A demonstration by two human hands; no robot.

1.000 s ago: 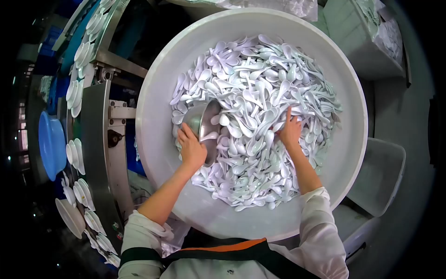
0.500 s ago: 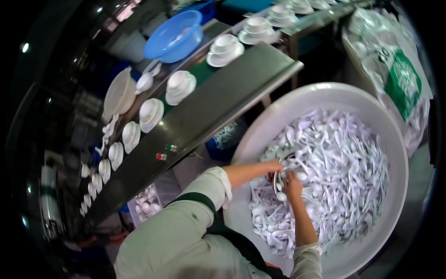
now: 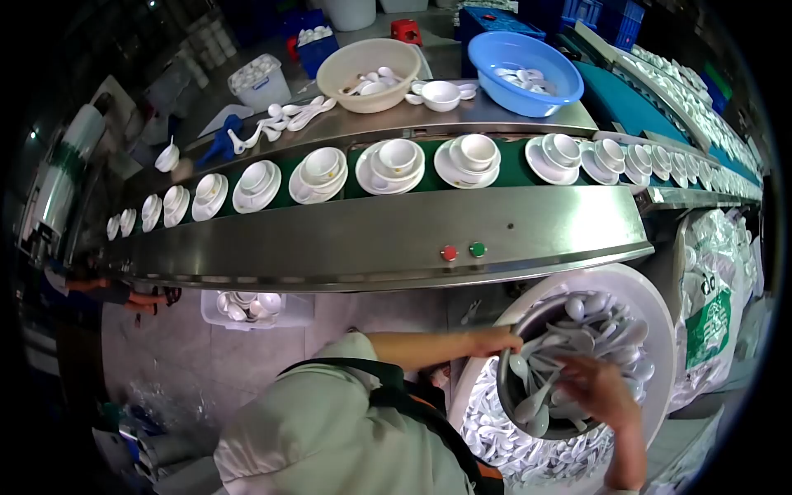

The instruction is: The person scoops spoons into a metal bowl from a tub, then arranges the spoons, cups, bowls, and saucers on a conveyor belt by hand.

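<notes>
My left hand (image 3: 495, 340) is closed on the near-left rim of a round metal bowl (image 3: 506, 394). White soup spoons (image 3: 532, 404) fill the bowl, which is held above a large pale tub (image 3: 664, 363). Over the right side of the bowl, my right hand (image 3: 598, 389) lies across the spoons with its fingers apart and a little blurred; no firm hold on any spoon shows. Below the bowl, more white spoons (image 3: 503, 450) cover the inside of the tub. The bowl hides part of that pile.
Stacked cups, bowls and saucers (image 3: 392, 165) line a green conveyor belt (image 3: 351, 177) behind a steel ledge (image 3: 371, 239). A beige basin (image 3: 330, 78) and a blue basin (image 3: 569, 78) stand beyond it. A printed sack (image 3: 709, 322) is right of the tub; a plastic crate (image 3: 293, 312) sits left.
The metal bowl has come up out of the spoon pile, now full of spoons. My left hand has risen with it, and my right hand is over its contents. The view has swung toward the conveyor.
</notes>
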